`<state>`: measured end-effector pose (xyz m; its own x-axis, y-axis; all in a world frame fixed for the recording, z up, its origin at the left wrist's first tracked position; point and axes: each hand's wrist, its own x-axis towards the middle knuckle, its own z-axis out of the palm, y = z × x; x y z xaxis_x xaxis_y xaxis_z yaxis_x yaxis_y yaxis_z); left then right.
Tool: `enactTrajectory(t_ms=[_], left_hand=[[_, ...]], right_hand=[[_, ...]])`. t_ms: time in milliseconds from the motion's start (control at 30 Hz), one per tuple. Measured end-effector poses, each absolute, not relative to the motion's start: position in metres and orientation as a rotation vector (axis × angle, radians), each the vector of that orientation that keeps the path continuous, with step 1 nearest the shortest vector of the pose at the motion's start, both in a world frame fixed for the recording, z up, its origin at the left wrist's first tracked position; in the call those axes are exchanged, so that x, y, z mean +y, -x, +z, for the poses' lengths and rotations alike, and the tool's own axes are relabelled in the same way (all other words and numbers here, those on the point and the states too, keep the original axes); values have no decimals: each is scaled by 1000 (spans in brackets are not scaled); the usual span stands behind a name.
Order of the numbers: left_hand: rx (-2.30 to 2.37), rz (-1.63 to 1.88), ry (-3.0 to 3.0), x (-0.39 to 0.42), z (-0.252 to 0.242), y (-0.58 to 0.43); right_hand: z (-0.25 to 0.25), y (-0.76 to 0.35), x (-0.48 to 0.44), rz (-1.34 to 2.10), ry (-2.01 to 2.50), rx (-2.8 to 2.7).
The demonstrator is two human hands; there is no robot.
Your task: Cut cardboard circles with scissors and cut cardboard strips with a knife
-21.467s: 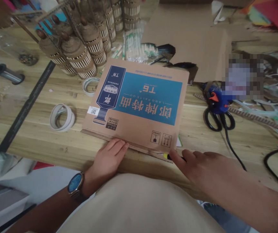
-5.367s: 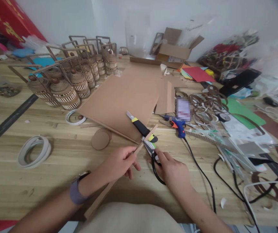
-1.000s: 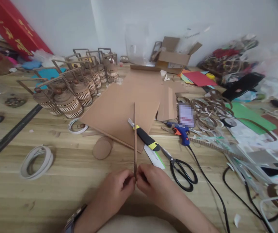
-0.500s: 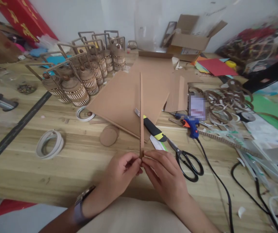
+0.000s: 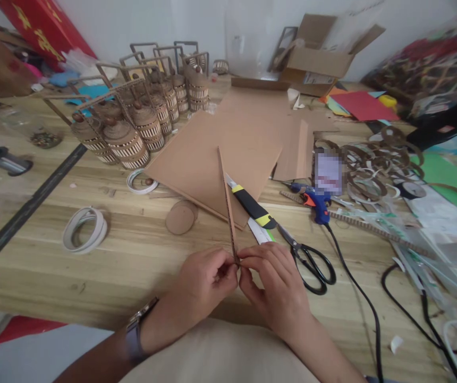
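Observation:
A thin cardboard strip [image 5: 228, 207] stands on edge away from me, its near end pinched between both hands. My left hand [image 5: 208, 276] is closed on that end with thumb and fingertips. From the other side my right hand [image 5: 274, 282] grips the same end, its fingertips touching those of the left. Just right of the strip lies a black and yellow utility knife [image 5: 252, 207], and beyond it black-handled scissors [image 5: 312, 266]. Cardboard sheets [image 5: 220, 127] lie under the strip's far part. Two cardboard discs [image 5: 180, 218] rest to the left.
Several lantern-like lidded pots [image 5: 127, 143] with handles stand at the back left. A tape roll [image 5: 84, 230] lies at the left. A blue glue gun [image 5: 319, 205] with a black cord is at the right, near curled strips [image 5: 367, 175]. An open box [image 5: 316, 64] stands behind.
The strip's far end has swung left and lower, so the strip now leans. Both hands still hold its near end. The whole view has shifted slightly.

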<state>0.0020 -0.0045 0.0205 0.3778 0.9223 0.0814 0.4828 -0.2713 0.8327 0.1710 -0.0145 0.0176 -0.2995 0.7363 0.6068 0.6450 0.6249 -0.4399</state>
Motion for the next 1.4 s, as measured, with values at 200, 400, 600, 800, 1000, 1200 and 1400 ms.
enactTrajectory(t_ms=[200,400,600,800,1000,1200,1400], left_hand=[[1134,788,-1909,-4,24,3],[1138,749,-1789,-6,29,6],[1109,688,-1596,-8,27,8],[1054,692,-1312,-10,18,4],[1020,726,-1255,-12,24,1],[939,737,-1170,-9,23,1],[868,710,-1074,-5,13,0]], right_hand=[[19,-173,-14,196,1080,-2013],[20,-173,-18,206,1087,-1972],[21,-171,-19,21,1064,-2090],[17,-167,-21,-105,1102,-2132],[16,-166,-21,-95,1101,-2112],[16,-167,-20,24,1153,-2022],[15,-170,-20,50,1138,-2051]])
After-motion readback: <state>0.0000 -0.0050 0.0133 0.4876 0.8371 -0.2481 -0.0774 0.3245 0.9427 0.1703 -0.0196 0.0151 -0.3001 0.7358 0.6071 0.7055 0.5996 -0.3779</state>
